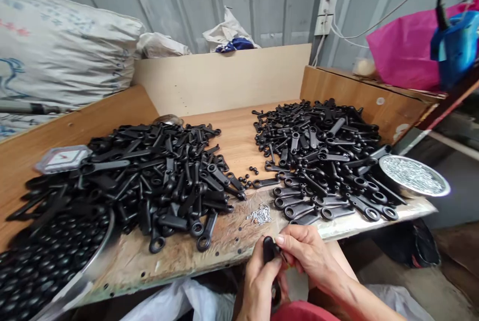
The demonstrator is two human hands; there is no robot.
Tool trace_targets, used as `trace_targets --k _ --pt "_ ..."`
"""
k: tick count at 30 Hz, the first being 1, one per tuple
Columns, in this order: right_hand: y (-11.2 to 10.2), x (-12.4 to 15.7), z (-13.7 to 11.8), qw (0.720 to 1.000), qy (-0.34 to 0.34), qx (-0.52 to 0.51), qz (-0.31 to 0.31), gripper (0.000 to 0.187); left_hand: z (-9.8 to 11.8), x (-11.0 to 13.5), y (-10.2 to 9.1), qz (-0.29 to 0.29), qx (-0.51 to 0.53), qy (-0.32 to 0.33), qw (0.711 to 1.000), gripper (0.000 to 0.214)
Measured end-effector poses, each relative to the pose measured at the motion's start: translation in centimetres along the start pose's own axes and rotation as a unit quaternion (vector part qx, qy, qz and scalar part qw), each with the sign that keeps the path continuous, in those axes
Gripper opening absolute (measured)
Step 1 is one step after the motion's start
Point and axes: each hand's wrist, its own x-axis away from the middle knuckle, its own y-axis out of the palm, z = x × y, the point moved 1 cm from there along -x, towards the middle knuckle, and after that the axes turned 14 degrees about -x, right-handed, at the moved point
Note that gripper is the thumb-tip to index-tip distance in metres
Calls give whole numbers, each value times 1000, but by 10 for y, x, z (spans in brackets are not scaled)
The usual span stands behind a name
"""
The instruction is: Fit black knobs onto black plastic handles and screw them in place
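Just off the near edge of the counter (224, 241), both hands are meeting over one black plastic piece (268, 250); the left hand (258, 286) is gripping it from below, while the right hand (307, 253) is pinching at its top with closed fingertips; a little beyond the hands a small cluster of silver pins (259, 214) is lying; farther left a big heap of black handles (149, 181) is spreading, and farther right another heap (322, 156) is sitting beside a metal bowl of pins (413, 175); at the far left a tray of black beads (45, 261) is resting.
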Motion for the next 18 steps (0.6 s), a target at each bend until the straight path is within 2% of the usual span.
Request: trace_targets --k 3,6,9,11,13,16,18 --pt "7 -8 -6 999 -7 47 -14 51 2 10 -7 -49 132 -32 990 24" --pt "13 -12 -13 998 -17 64 -22 46 5 16 -17 -43 152 -32 987 25" --pt "19 -12 -17 995 -24 74 -64 37 6 18 -24 -36 153 -23 987 23" --pt "22 -12 -18 993 -29 76 -88 30 6 19 -27 -3 92 11 996 21" --pt "22 -12 -17 994 -22 73 -85 26 7 22 -30 64 -20 68 995 19" --pt "19 -11 -15 995 3 73 -62 26 8 27 -36 174 -177 165 955 27" --pt "16 -10 -14 995 11 76 -62 27 9 31 -39 207 -250 227 918 35"
